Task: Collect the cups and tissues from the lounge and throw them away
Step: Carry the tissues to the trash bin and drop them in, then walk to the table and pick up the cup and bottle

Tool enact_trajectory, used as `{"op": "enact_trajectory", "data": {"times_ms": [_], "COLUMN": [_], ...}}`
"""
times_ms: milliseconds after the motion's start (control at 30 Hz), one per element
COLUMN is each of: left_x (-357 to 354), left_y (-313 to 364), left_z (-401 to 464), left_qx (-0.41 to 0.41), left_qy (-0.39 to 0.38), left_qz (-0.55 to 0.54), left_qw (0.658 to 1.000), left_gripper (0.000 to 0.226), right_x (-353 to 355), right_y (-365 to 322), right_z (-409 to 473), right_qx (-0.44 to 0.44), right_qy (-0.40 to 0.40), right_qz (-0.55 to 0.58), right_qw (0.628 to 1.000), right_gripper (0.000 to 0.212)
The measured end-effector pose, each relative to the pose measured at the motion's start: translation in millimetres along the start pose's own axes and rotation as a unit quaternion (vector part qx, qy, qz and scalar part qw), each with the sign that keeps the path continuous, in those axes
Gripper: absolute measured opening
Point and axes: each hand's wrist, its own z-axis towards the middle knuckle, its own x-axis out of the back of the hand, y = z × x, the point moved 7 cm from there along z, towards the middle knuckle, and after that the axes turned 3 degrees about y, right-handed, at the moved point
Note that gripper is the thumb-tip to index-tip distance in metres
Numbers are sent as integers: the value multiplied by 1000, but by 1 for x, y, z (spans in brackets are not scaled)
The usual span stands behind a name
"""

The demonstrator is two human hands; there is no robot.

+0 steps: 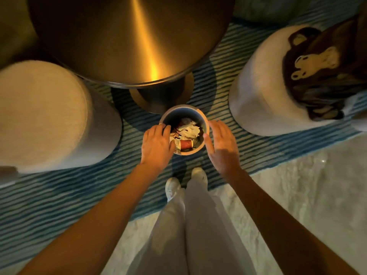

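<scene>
A small round waste bin [185, 110] stands on the striped rug in front of the table's pedestal. Inside it lie crumpled white tissues [187, 130] and an orange-red cup [185, 144] on its side. My left hand [156, 144] rests at the bin's left rim with its fingers straight and reaching over the edge. My right hand [221, 143] lies flat against the bin's right rim, thumb at the inside edge. Neither hand holds anything.
A round metal table [127, 40] looms just beyond the bin. Pale cylindrical stools stand left [45, 116] and right [264, 92], the right one bearing a dark patterned bag [325, 68]. A blue striped rug [59, 205] gives way to pale floor [297, 195] under my feet.
</scene>
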Motion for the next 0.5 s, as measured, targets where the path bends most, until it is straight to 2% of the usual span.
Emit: {"op": "enact_trajectory", "data": {"times_ms": [67, 133, 267, 367, 500], "left_x": [20, 36, 55, 66, 70], "left_y": [23, 51, 111, 161, 245], "left_z": [-24, -48, -89, -111, -131], "left_qx": [-11, -32, -93, -138, -197], "left_qy": [-5, -8, -26, -31, -32], "left_qz": [-2, -3, 13, 36, 60], "left_qw": [1000, 999, 995, 989, 978], "left_gripper": [52, 49, 45, 46, 50], "right_x": [38, 70, 125, 169, 218], "right_y": [0, 6, 22, 54, 120], "right_z": [-27, -57, -120, -163, -223], "right_qx": [-40, -99, -154, -210, -298], "right_qy": [23, 11, 22, 60, 43], "right_qz": [21, 40, 39, 60, 77], "right_qw": [999, 994, 987, 974, 951], "right_gripper": [37, 38, 35, 36, 40]}}
